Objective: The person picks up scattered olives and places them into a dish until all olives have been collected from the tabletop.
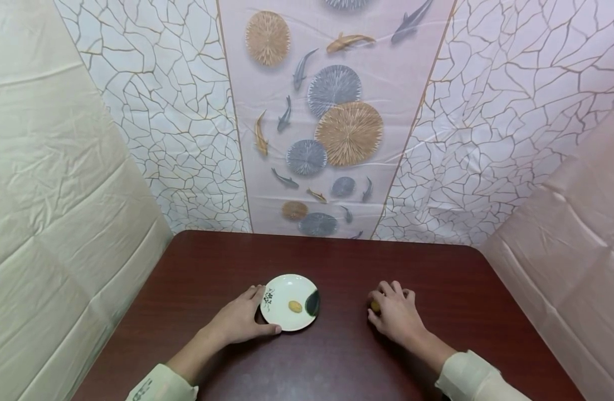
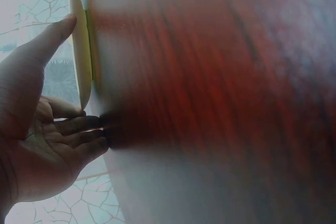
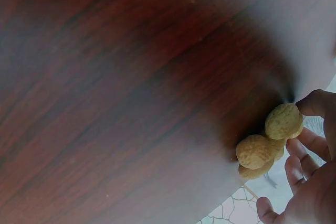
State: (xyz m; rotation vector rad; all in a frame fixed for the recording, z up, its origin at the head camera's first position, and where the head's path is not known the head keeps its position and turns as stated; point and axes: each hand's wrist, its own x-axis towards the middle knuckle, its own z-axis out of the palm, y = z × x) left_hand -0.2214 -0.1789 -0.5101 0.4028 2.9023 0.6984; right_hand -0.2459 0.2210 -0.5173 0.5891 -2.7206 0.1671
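My spread left hand (image 1: 238, 318) touches a round, glossy white plate (image 1: 287, 287) at seven o'clock. My right hand (image 1: 398, 317) pinches a tan oval lump (image 3: 283, 121).

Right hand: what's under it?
The right wrist view shows several tan, roundish pieces clustered beneath the right hand; overlap hides their exact number. In the head view, the hand covers most of them.

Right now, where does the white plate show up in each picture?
Head: the plate is low, slightly left of centre, touching the left hand.
Left wrist: upper left, seen edge-on.
Right wrist: not in it.
Shared landmark: the dark red tabletop.
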